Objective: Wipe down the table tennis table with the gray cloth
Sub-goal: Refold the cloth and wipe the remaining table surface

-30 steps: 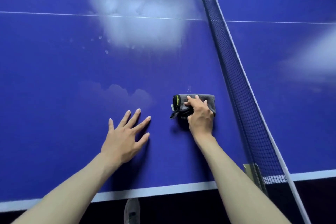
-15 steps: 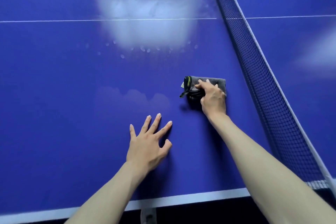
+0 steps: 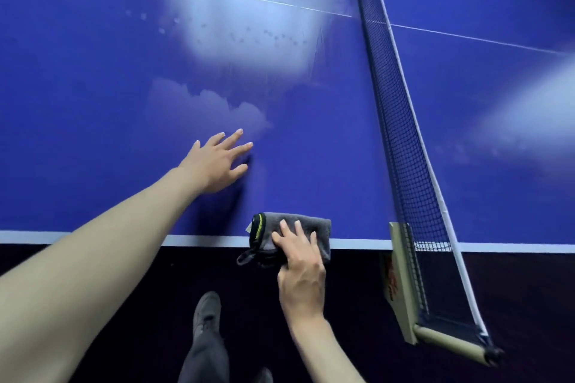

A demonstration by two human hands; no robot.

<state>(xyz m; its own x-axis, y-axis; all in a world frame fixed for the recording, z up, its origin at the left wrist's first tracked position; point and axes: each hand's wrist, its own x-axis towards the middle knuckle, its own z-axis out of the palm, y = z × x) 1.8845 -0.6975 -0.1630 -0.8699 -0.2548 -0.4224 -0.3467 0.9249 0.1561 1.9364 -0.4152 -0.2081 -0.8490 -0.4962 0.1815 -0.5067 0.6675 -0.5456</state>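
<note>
Your right hand (image 3: 300,261) lies palm-down on the folded gray cloth (image 3: 303,228), fingers pressed flat and slightly spread over its top, not curled into a fist; this flat hold spreads pressure over the whole fold so that the cloth drags evenly instead of bunching. The cloth sits at the near edge of the table tennis table (image 3: 93,102), straddling the white border line (image 3: 202,240) with its near part hanging past the edge, and a black loop (image 3: 247,257) dangles from its yellow-trimmed end below the tabletop. This position suggests the end of a stroke pulled toward you, which would carry moisture and dust off the edge. Your left hand (image 3: 217,162) rests open on the blue surface, well apart from the cloth, fingers wide and holding nothing; it probably serves as a brace while you lean over the table. Just beyond its fingertips (image 3: 239,131) a pale, cloud-shaped film (image 3: 205,106) marks the surface, and farther off a brighter hazy patch (image 3: 249,37) with scattered droplet marks lies across the white centre line (image 3: 280,4). Both appear not yet wiped, so much of this half likely remains to be done. The net (image 3: 401,134) runs along the right, its clamp post (image 3: 401,283) fixed at the table edge near the cloth; strokes on that side call for care.
</note>
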